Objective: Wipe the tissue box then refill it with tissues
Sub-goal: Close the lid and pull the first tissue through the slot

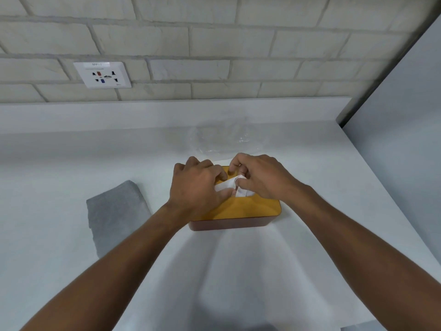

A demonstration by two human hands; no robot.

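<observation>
On the white counter (71, 163) the tissue box (250, 211) lies long axis nine to three; both hands meet above it, left hand (198, 185) and right hand (260, 177) each pinching the tissue (225, 185) at its slot, equally near

A home or office pantry corner: white worktop (71, 163) below a pale brick wall (214, 44), socket (102, 74) upper left.

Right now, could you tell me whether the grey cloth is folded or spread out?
Folded. The grey cloth lies as a thick, compact pad on the counter, left of the tissue box, untouched by either hand.
</observation>
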